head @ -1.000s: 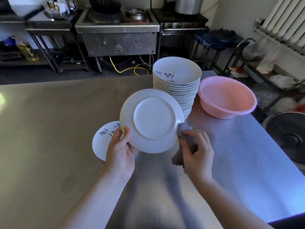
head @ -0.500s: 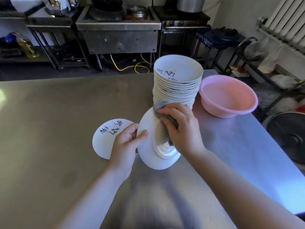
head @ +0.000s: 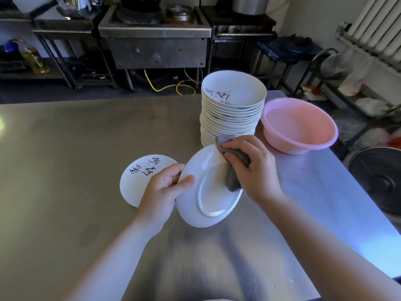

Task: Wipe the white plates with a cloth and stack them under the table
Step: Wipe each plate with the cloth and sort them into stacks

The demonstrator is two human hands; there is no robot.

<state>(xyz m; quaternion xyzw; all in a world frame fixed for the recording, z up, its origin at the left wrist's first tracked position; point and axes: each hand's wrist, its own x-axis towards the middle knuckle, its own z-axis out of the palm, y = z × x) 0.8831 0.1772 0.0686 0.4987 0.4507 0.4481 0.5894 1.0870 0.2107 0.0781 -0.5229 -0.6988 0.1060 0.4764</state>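
Observation:
My left hand (head: 161, 193) grips the left rim of a white plate (head: 208, 205), held tilted above the steel table (head: 65, 159) with its underside toward me. My right hand (head: 256, 168) holds a grey cloth (head: 233, 170) and presses it against the plate's upper right underside. A tall stack of white plates (head: 231, 118) with dark lettering stands just behind. One more lettered white plate (head: 138, 181) lies flat on the table to the left, partly hidden by my left hand.
A pink basin (head: 301, 124) sits right of the stack near the table's right edge. Beyond the table stand a steel stove (head: 156, 40), metal racks (head: 338, 88) and a radiator (head: 377, 25). A dark round bin (head: 379, 181) sits at floor level on the right.
The plate has turned from facing me flat to a steep tilt, then opened back somewhat. My right hand with the cloth moved from the plate's lower right rim onto its upper underside.

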